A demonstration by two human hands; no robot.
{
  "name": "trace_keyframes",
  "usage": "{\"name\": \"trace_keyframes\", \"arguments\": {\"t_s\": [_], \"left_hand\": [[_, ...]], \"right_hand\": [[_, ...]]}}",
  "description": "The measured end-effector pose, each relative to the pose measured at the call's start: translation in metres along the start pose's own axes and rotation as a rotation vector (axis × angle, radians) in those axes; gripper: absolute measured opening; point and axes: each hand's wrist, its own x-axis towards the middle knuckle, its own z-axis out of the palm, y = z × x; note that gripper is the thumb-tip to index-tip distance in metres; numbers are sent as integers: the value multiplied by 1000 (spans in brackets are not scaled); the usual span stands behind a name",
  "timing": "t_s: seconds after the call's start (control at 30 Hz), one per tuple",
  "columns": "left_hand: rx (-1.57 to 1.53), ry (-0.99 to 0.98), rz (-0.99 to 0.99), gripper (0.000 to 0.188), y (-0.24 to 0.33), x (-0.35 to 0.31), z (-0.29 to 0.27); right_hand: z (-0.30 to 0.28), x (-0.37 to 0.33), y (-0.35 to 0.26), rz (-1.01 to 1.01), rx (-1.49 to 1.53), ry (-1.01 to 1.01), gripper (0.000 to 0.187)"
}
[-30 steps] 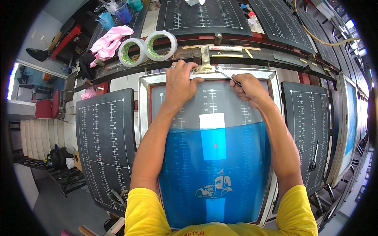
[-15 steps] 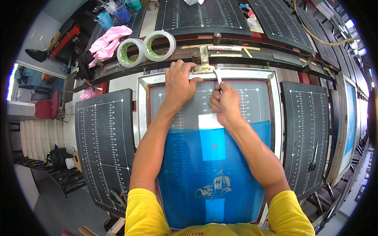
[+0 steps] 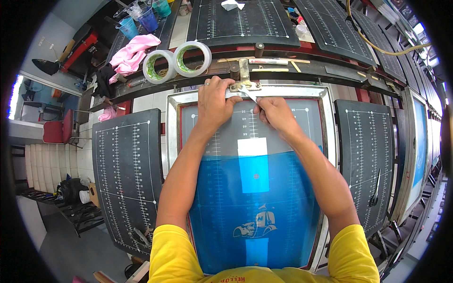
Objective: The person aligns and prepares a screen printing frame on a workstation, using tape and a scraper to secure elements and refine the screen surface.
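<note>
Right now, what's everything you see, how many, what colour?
Screen: one, blue and grey, centre
Clamp: one, brassy, screen's far edge
Wrench: one, silver, at clamp
Rail: one, dark, beyond screen
Marker: one, mostly white, on rail
Tape rolls: two, whitish, on rail
Cloth: at least one, pink, upper left
Cups: several, bluish, upper left
Boards: at least five, black, around
Paper: one, white, top board
Scissors: one, dark, right board
Chair: one, red, left
Hose: one, yellow, upper right
Rest: too blurry to count
Sleeves: two, yellow, bottom
Left hand: one, bare, beside clamp
Right hand: one, bare, on wrench
</note>
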Motion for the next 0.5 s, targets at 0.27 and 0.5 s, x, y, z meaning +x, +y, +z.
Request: {"name": "trace_keyframes", "arguments": {"t_s": [0.27, 0.5], "left_hand": [[-12, -2, -2, 41, 0, 0, 0], [-24, -17, -19, 43, 0, 0, -1]], "right_hand": [[-8, 27, -23, 23, -203, -83, 30], [-30, 51, -64, -39, -591, -145, 29]]}}
